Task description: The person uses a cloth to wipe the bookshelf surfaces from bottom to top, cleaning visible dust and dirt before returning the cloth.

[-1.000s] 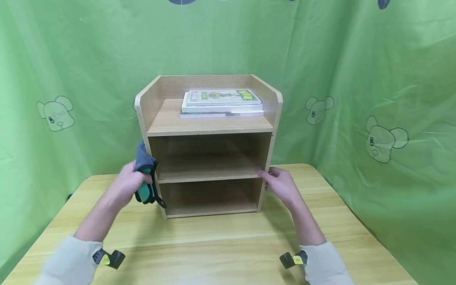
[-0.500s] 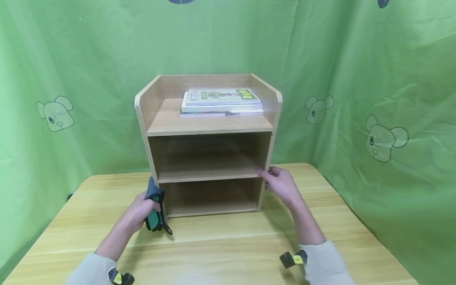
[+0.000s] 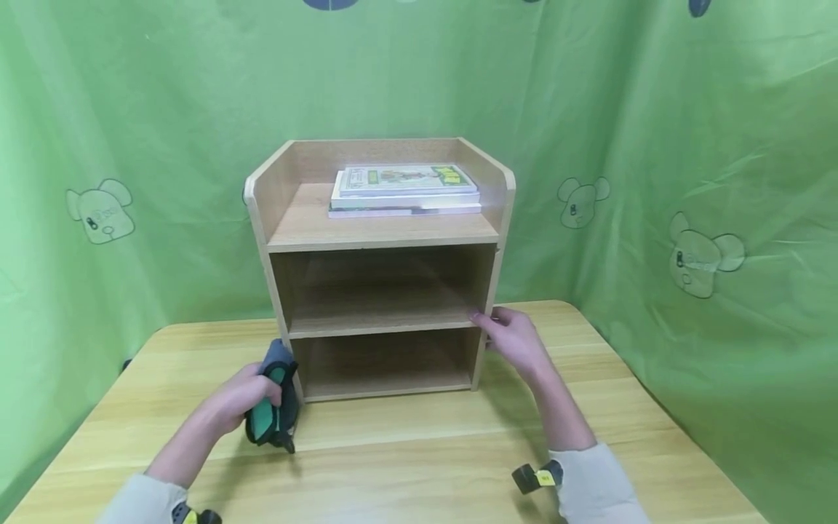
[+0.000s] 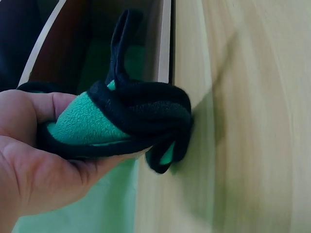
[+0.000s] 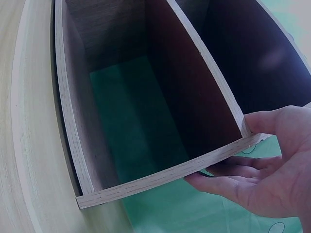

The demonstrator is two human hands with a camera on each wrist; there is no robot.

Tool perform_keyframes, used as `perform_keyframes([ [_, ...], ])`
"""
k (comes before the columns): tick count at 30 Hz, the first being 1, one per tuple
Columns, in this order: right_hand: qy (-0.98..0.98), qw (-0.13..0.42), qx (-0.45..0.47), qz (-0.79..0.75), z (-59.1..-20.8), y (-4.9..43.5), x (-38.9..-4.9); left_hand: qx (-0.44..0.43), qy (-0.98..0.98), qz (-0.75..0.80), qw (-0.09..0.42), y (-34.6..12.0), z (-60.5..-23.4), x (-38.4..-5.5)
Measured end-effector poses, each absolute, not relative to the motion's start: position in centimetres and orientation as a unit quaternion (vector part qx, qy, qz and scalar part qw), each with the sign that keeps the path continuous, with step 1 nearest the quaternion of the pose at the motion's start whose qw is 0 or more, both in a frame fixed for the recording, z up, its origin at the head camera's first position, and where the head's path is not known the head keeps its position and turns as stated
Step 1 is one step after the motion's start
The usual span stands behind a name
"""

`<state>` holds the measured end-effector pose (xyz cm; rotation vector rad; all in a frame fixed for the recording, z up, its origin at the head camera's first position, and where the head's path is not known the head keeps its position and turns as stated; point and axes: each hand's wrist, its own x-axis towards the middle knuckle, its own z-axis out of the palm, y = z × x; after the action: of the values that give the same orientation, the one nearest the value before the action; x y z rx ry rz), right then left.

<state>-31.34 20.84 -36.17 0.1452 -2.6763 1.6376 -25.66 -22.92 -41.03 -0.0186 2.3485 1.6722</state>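
A folded green cleaning cloth (image 3: 263, 421) with black edging, a hanging loop and a blue-grey side is gripped in my left hand (image 3: 238, 397). The hand is low beside the left side panel of a small wooden shelf (image 3: 308, 231). In the left wrist view the thumb lies over the cloth (image 4: 90, 121), close above the table. My right hand (image 3: 519, 340) holds the shelf's right side panel (image 5: 165, 179), thumb at the front edge by the middle board and fingers behind the panel's outer face.
Several books (image 3: 409, 193) lie stacked on the shelf's top board. The shelf stands on a light wooden table (image 3: 406, 466), with green curtains (image 3: 196, 87) printed with cartoon heads behind and at the sides.
My left hand has moved down along the left side panel with the cloth, then slightly outward to the left. The right hand has kept its hold; the shelf and books stay put.
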Motion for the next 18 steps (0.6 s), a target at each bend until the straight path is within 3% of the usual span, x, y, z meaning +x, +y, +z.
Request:
perform_keyframes([
  [6, -0.850, 0.000, 0.048, 0.525, -36.3, 21.0, -31.4, -0.025, 0.848, 0.520, 0.096, -26.3, -39.0, -25.6],
  [14, -0.847, 0.001, 0.051, 0.530, -36.4, 21.1, -31.5, -0.040, 0.965, 0.240, -0.101, -31.7, -36.6, -25.9],
  [18, -0.848, 0.001, 0.049, 0.528, -36.3, 20.9, -31.4, -0.068, 0.970, 0.191, -0.135, -33.5, -36.9, -26.1],
])
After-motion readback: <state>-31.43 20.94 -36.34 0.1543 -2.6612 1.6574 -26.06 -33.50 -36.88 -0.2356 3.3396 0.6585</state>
